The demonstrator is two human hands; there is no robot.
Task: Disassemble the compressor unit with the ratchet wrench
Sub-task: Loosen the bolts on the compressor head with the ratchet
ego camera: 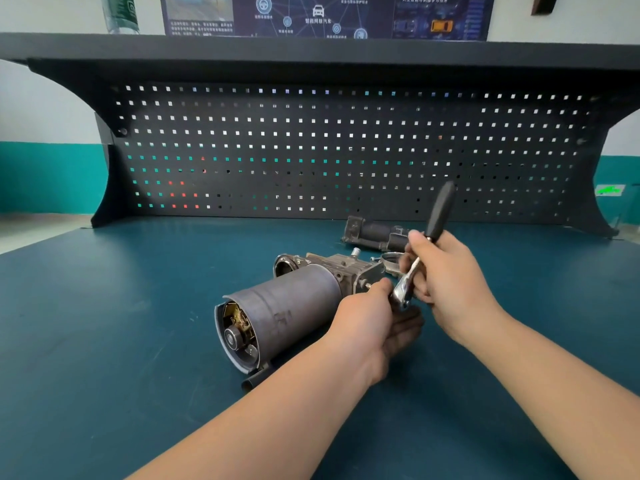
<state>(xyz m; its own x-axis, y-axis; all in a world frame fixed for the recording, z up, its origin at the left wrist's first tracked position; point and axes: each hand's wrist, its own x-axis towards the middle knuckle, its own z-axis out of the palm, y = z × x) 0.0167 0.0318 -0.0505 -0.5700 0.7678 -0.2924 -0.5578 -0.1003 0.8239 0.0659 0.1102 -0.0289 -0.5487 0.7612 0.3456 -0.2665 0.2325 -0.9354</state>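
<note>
The bench [138, 306] carries the compressor [287, 306] lying on its side, open end toward you. Beyond the compressor rests a dark part [374, 233]. Your left hand [370, 320] cups under the compressor's far bracket, fingers relaxed. Your right hand [446, 271] grips the ratchet [424, 244], head beside the bracket's stud. You're between turns, I judge; next, seat the socket squarely.

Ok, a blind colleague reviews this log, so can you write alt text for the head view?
A person's right hand holds a ratchet wrench by its shaft, its head at the end of a compressor unit lying on a teal workbench, while the left hand reaches to the same spot. Another dark part lies behind, before a black pegboard.
</note>
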